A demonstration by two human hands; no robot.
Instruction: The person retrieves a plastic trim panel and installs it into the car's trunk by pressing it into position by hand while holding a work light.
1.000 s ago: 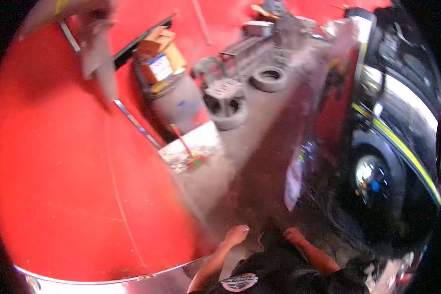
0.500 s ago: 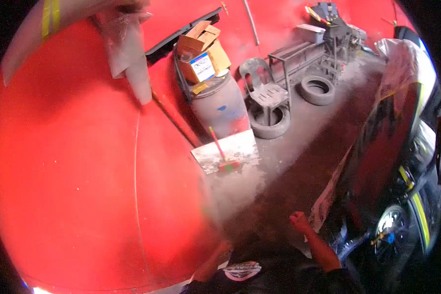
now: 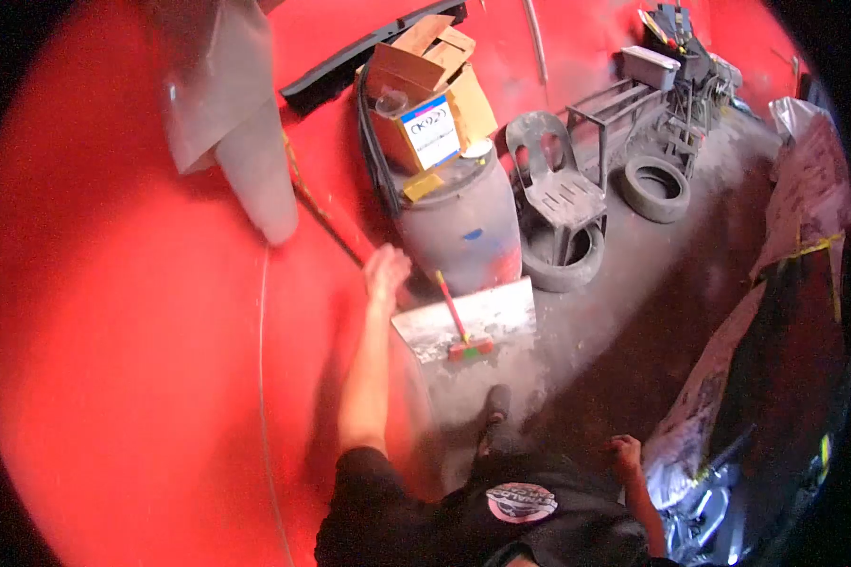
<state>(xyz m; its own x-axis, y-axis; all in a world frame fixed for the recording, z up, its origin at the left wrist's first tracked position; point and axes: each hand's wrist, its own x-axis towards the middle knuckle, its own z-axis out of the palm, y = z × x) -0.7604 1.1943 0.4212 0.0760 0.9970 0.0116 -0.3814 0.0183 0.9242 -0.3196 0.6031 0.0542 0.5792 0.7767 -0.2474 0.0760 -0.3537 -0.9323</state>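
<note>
My left hand [image 3: 386, 272] is stretched forward, near the lower end of a dark pole and the grey plastic drum [image 3: 454, 227]. Its fingers look loosely spread, though a little blurred, and no object shows in them. On my other side, my right hand [image 3: 624, 452] hangs low beside the plastic-draped dark vehicle [image 3: 775, 340], its fingers curled in and nothing visible in them. A red brush with a short handle [image 3: 468, 348] rests on the whitish board [image 3: 501, 300] in front of the drum.
An open cardboard box [image 3: 416, 142] sits on the drum. Beyond it are a dusty plastic chair [image 3: 563, 194], tyres [image 3: 654, 189] and a metal frame bench [image 3: 600, 118]. A large red surface [image 3: 142, 378] fills my left, with masking film [image 3: 222, 104] hanging above.
My left hand has risen and reached forward from low at my side. My right hand has shifted lower and to the right in view. The camera has moved closer to the drum.
</note>
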